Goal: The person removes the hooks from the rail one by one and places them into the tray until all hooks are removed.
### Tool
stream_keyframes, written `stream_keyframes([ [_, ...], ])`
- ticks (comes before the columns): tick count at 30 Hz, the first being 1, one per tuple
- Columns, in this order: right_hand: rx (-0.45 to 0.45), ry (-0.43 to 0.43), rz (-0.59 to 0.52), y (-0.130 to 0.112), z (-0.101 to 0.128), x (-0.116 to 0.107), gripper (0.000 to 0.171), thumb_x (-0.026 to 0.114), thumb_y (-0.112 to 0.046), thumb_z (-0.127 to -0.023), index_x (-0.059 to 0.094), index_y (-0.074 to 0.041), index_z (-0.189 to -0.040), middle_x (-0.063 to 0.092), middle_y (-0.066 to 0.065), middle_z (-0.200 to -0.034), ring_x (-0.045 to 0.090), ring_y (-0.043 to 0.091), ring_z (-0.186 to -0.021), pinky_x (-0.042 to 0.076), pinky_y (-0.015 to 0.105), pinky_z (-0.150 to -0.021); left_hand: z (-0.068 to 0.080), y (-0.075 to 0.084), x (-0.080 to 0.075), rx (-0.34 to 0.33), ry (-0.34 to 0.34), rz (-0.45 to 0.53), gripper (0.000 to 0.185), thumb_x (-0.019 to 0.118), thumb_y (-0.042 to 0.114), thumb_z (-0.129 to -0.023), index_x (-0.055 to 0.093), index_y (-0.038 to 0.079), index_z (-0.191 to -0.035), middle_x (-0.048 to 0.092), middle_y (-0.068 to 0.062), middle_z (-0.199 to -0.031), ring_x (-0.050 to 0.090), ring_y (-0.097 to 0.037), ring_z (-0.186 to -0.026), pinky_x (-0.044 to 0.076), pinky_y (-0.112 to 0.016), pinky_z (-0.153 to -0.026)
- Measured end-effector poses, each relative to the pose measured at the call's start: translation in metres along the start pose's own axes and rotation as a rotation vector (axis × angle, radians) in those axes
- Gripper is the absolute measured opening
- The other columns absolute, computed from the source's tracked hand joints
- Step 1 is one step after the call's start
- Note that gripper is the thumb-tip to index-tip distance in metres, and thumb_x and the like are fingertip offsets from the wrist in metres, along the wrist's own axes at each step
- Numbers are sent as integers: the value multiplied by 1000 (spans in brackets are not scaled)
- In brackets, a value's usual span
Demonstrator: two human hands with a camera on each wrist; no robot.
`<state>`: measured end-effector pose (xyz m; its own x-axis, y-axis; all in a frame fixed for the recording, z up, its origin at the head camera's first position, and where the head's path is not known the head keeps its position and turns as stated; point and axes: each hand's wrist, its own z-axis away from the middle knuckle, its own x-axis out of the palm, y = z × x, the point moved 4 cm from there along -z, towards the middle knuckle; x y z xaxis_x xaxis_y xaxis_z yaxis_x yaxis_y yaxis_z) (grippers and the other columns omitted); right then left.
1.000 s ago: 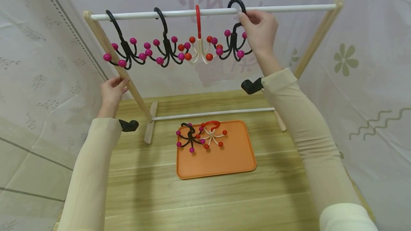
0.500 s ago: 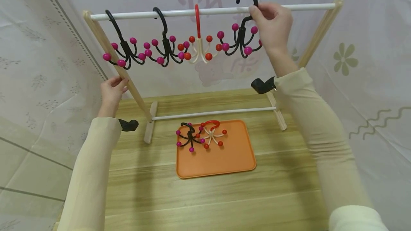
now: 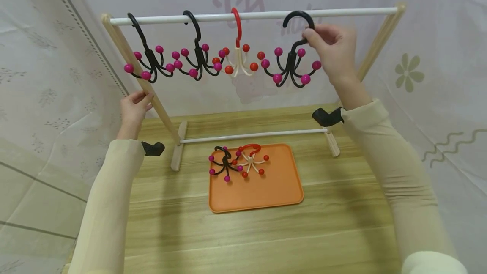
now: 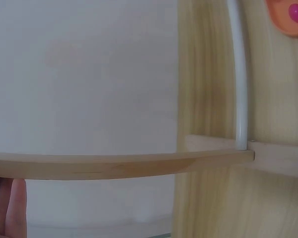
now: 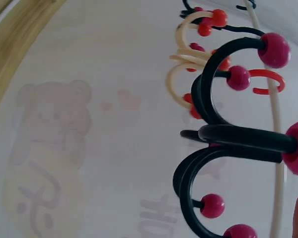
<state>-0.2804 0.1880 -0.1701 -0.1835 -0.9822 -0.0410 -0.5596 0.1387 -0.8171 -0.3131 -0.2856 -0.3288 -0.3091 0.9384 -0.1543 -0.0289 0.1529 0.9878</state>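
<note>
Fingers (image 3: 316, 35) of your right hand (image 3: 335, 52) pinch the black multi-prong hanger (image 3: 293, 60) by its hook, stem hanging vertical, hook just below the white rail (image 3: 342, 11), while your left hand (image 3: 133, 107) grips the wooden rack leg (image 3: 160, 105).

A second ago my right hand (image 3: 335, 50) held the black hook hanger (image 3: 293, 60) with its hook over the white top rail (image 3: 342, 11), close beside the red-and-cream hanger (image 3: 237, 52). I then lifted it, so the hook stood above the rail. Now I have brought it down and further right along the rail, away from the red-and-cream hanger; its hook sits level with the rail, and its pink-tipped arms hang lower than before.
</note>
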Motion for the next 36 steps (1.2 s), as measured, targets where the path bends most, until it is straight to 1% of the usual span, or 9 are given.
stream_keyframes([
  [8,25,-89,12,32,23,-13,14,68,-10,-78,69,-1,-88,66,5,-81,59,17,-76,48,24,-75,2,2,1,3,-2,-5,50,60,26,-82,49,0,-124,54,-7,-112,50,-17,-102,45,-18,-80],
  [11,38,-127,-15,44,32,-15,11,66,-7,-79,69,-1,-89,66,4,-81,60,16,-79,48,23,-76,3,3,1,11,-3,21,49,61,24,-82,50,-1,-123,56,-6,-110,51,-16,-101,45,-18,-80],
  [18,74,-197,-125,76,61,-17,11,62,2,-81,67,6,-90,66,2,-82,60,12,-80,47,19,-73,3,4,1,34,-2,-52,47,58,24,-85,49,-2,-123,56,-2,-104,51,-14,-99,46,-17,-78],
  [21,89,-221,-147,89,76,-17,12,62,1,-81,67,6,-91,67,3,-82,61,13,-80,48,21,-71,3,3,1,31,0,-38,46,59,23,-85,50,-2,-122,56,-2,-103,51,-15,-100,46,-18,-79],
  [25,127,-253,-80,105,97,-16,17,62,-2,-82,64,9,-94,66,6,-84,61,13,-79,49,21,-66,2,3,0,30,3,-22,46,59,23,-84,50,-1,-122,56,-2,-104,51,-15,-100,46,-19,-80],
  [28,159,-277,-31,111,113,-13,22,61,-4,-83,61,14,-96,65,13,-86,59,12,-75,48,21,-64,1,2,0,22,4,-26,46,59,23,-84,51,-1,-122,56,-3,-105,51,-16,-100,45,-21,-82],
  [29,163,-272,-13,112,119,-13,22,61,-3,-83,60,15,-96,65,12,-86,59,11,-74,49,20,-63,1,2,0,21,3,-28,46,59,24,-84,51,0,-122,56,-3,-105,50,-16,-100,45,-22,-83],
  [31,167,-277,-10,120,129,-11,20,60,-2,-83,62,12,-97,65,11,-86,59,12,-75,49,21,-63,0,2,0,19,5,-43,46,59,24,-84,51,0,-122,56,-4,-106,50,-16,-100,45,-22,-83],
  [36,148,-297,-50,144,152,-9,18,57,3,-84,60,14,-97,64,17,-88,59,11,-74,49,23,-62,-1,0,-1,13,5,-89,48,58,28,-84,50,1,-123,55,-5,-110,50,-16,-101,46,-20,-81],
])
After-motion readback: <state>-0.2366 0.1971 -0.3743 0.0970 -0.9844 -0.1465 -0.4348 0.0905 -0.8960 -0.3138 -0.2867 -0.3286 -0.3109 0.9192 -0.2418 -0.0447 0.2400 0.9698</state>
